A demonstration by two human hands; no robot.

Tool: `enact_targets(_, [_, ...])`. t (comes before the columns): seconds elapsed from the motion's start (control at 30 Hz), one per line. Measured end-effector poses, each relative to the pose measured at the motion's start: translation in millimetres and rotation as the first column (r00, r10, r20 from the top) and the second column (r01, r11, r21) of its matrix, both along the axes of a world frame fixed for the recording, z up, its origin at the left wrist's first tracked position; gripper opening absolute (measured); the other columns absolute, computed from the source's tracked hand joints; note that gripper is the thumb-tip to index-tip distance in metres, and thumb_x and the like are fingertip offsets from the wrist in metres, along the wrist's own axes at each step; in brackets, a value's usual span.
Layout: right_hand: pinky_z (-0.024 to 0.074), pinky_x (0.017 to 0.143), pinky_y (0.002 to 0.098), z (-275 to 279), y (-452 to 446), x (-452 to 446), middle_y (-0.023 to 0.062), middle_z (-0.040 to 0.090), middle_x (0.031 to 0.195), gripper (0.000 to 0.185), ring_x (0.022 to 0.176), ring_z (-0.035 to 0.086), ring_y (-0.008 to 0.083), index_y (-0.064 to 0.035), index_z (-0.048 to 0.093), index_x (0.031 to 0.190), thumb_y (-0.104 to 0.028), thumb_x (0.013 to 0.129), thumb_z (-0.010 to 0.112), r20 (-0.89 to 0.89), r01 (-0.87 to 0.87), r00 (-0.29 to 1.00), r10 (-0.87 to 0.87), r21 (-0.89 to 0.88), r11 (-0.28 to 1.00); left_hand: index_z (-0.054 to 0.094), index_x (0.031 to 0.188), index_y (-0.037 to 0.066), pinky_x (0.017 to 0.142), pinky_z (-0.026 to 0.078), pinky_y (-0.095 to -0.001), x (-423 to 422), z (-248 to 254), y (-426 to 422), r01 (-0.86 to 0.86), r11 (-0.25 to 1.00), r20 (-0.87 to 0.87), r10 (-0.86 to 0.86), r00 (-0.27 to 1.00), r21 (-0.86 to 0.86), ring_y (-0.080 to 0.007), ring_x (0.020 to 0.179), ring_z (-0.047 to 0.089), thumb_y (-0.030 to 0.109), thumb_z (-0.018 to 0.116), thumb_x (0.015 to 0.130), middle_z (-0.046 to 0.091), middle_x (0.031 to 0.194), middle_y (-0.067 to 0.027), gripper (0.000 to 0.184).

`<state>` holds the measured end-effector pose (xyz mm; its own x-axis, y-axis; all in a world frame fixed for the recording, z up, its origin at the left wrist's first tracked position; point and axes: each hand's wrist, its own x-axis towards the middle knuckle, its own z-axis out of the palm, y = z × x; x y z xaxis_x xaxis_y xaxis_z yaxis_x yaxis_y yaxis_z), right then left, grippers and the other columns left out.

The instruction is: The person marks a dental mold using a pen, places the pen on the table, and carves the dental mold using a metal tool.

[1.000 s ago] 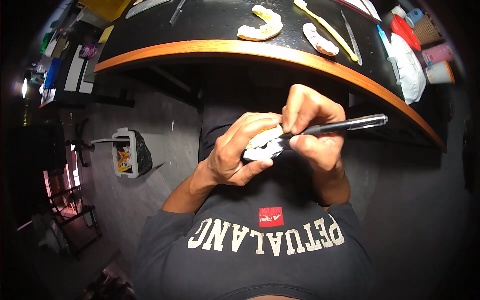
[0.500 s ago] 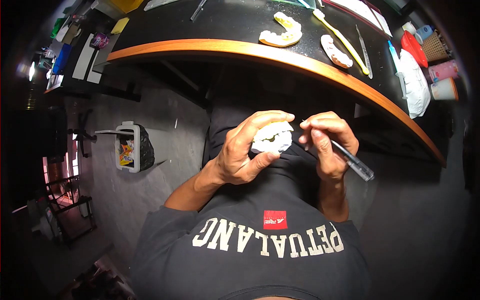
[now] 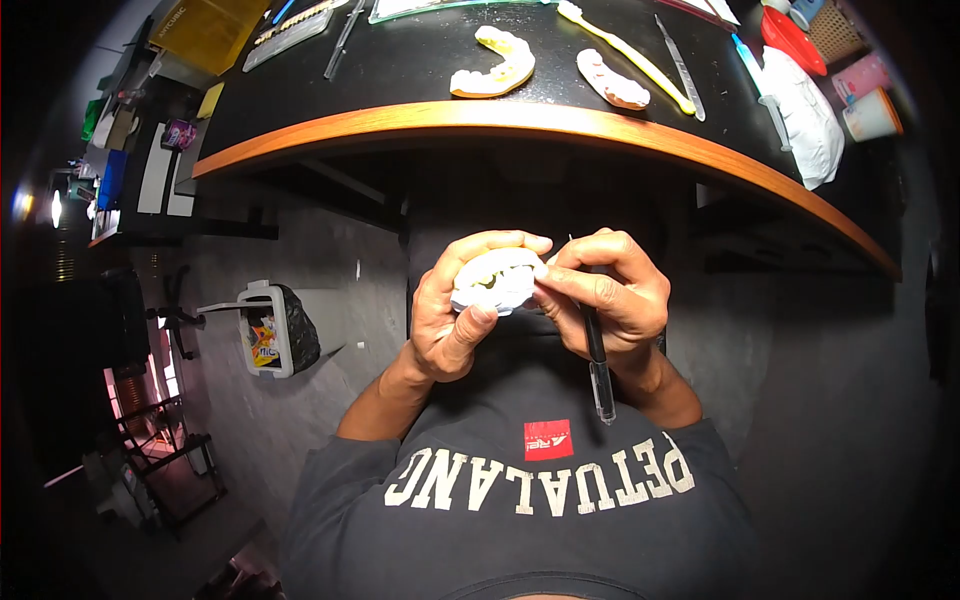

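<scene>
Left hand [image 3: 450, 315] curled round dental casts [image 3: 497, 285], right hand [image 3: 622, 300] closed on pen [image 3: 597, 350]; black table [image 3: 400, 65] ahead, bin [image 3: 283, 325] on grey floor [image 3: 235, 420].

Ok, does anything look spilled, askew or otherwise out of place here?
Two small pale bits lie loose on the floor near the open bin, not in it, and white specks dot the black tabletop around the dental casts, like stray debris.

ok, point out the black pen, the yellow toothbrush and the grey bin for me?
black pen [image 3: 596, 338]: head view, on the dark barrel
yellow toothbrush [image 3: 636, 64]: head view, about midway along the handle
grey bin [image 3: 283, 330]: head view, on the rim, bag side
</scene>
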<state>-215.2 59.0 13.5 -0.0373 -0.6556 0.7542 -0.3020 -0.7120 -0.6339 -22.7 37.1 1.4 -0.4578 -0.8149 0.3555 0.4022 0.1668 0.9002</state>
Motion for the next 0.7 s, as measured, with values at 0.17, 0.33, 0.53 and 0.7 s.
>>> enact_targets(0.17, [0.0570,0.063,0.0289,0.5,0.4,-0.7,0.0077,0.069,0.088,0.031,0.074,0.070,0.0176,-0.0053,0.080,0.098,0.003,0.070,0.091,0.023,0.018,1.000,-0.018,0.015,1.000,0.047,0.143,-0.008,0.106,0.052,-0.0399,-2.0,0.5,2.1,0.001,1.000,0.016,-0.001,1.000,0.013,-0.0279,0.123,0.066,0.034,0.063,0.104,0.063,0.138,-0.0249,0.059])
enact_targets(0.33, [0.0572,0.062,0.0286,0.6,-0.4,-2.3,0.0078,0.069,0.088,0.031,0.074,0.071,0.0174,-0.0042,0.080,0.098,0.003,0.070,0.090,-0.001,0.018,1.000,-0.018,0.013,1.000,0.047,0.144,-0.009,0.107,0.051,-0.0392,-3.2,-0.8,0.4,-0.017,0.999,0.020,0.018,1.000,-0.041,-0.0282,0.124,0.065,0.031,0.062,0.105,0.062,0.139,-0.0250,0.058])
enact_targets(0.53, [0.0577,0.062,0.0282,-1.6,-0.4,2.5,0.0095,0.069,0.090,0.033,0.074,0.072,0.0178,-0.0022,0.079,0.099,-0.001,0.069,0.092,0.032,0.000,0.999,-0.001,0.033,0.999,0.046,0.143,-0.010,0.107,0.051,-0.0400,0.4,2.8,0.4,-0.057,0.996,0.110,0.064,0.992,-0.064,-0.0288,0.123,0.065,0.038,0.062,0.104,0.060,0.140,-0.0276,0.064])
enact_targets(0.7, [0.0577,0.062,0.0287,-3.0,-0.5,0.6,0.0107,0.069,0.091,0.035,0.074,0.071,0.0180,-0.0011,0.079,0.100,-0.003,0.069,0.093,0.000,-0.004,1.000,0.004,0.019,1.000,0.046,0.143,-0.010,0.104,0.052,-0.0397,3.2,-1.5,-3.9,-0.092,0.972,0.181,0.133,0.975,-0.217,-0.0285,0.120,0.066,0.039,0.063,0.104,0.059,0.141,-0.0296,0.065])
